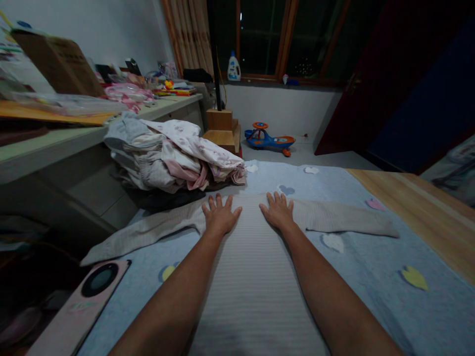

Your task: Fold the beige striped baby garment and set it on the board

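Observation:
A pale striped long-sleeved garment [252,277] lies spread flat on a light blue blanket [371,277], its sleeves stretched out to both sides. My left hand [220,215] rests palm down on the garment near its upper edge, fingers spread, holding nothing. Beside it, my right hand [277,210] presses flat on the same garment, fingers also stretched out. Both forearms reach forward over the garment's body.
A heap of crumpled clothes [174,155] sits at the blanket's far left. A phone [85,306] lies at the near left. A cluttered desk [74,123] runs along the left; bare wood bed board [419,207] shows at right. A toy ride-on car [269,138] stands on the floor beyond.

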Tool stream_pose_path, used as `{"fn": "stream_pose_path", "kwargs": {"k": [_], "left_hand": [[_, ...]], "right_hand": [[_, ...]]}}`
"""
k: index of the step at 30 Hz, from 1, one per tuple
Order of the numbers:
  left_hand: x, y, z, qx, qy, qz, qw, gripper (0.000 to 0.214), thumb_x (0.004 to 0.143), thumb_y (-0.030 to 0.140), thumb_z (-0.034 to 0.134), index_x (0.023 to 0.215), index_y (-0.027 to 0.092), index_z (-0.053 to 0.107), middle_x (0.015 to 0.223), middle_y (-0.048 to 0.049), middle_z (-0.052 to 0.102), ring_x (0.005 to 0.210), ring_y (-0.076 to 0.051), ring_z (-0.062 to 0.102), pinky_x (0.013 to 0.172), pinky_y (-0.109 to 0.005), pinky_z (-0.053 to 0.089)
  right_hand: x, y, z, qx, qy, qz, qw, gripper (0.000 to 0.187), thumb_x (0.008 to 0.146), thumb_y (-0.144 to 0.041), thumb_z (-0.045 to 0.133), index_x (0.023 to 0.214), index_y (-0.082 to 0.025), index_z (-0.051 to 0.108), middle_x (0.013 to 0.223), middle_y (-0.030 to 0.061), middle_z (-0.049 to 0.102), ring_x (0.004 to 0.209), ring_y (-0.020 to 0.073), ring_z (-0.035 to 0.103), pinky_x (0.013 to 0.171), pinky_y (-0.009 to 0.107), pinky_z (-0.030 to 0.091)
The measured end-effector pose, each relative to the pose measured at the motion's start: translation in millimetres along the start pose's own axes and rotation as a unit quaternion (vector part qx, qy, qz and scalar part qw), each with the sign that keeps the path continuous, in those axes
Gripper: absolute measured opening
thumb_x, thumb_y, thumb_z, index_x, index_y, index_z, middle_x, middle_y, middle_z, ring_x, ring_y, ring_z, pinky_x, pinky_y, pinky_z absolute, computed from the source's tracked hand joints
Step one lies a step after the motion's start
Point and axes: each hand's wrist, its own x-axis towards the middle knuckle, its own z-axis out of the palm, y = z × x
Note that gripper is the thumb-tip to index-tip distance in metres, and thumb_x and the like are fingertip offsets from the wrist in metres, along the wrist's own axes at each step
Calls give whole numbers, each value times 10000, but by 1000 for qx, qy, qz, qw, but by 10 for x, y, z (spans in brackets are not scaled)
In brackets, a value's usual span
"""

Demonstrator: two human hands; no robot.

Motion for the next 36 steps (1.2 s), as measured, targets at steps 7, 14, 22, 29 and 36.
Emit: {"fn": "stream_pose_path", "kwargs": {"k": [7, 14, 22, 29, 36], "left_hand": [[-20, 15, -11, 1, 13, 0, 1000, 705, 907, 677, 350, 1502, 306, 425, 1610, -154, 317, 1478, -454, 212, 1122, -684, 180], [-27, 13, -9, 1, 14, 1, 1000, 698, 912, 668, 353, 1500, 299, 430, 1607, -162, 318, 1479, -448, 215, 1123, -681, 185], [-16, -5, -17, 8, 11, 3, 1000, 686, 918, 660, 354, 1490, 292, 444, 1595, -168, 341, 1471, -440, 241, 1125, -666, 201], [-13, -38, -24, 16, 4, 8, 1000, 680, 929, 646, 347, 1492, 277, 439, 1596, -159, 342, 1471, -426, 249, 1129, -652, 215], [-14, -59, -36, 27, 3, 18, 999, 661, 938, 627, 357, 1489, 272, 443, 1594, -157, 348, 1470, -420, 252, 1131, -641, 221]], "right_hand": [[-26, 32, -61, 6, 65, 3, 998, 614, 964, -496, 434, 1467, -143, 439, 1564, 192, 353, 1432, 355, 298, 1137, 589, 239], [-57, 112, -150, -23, 144, 34, 989, 350, 917, -321, 502, 1152, -125, 672, 1187, 212, 601, 1128, 342, 524, 937, 447, 445], [-34, 134, -145, -37, 114, 22, 993, 362, 935, -327, 485, 1157, -100, 657, 1181, 211, 602, 1111, 320, 548, 928, 411, 461], [-79, 257, -141, -33, 69, -20, 997, 431, 978, -361, 436, 1264, -77, 589, 1285, 223, 576, 1191, 307, 538, 1030, 402, 399], [-167, 680, -121, -39, 18, -57, 997, 604, 1021, -474, 357, 1514, -125, 368, 1595, 167, 331, 1478, 275, 278, 1189, 431, 211]]}}
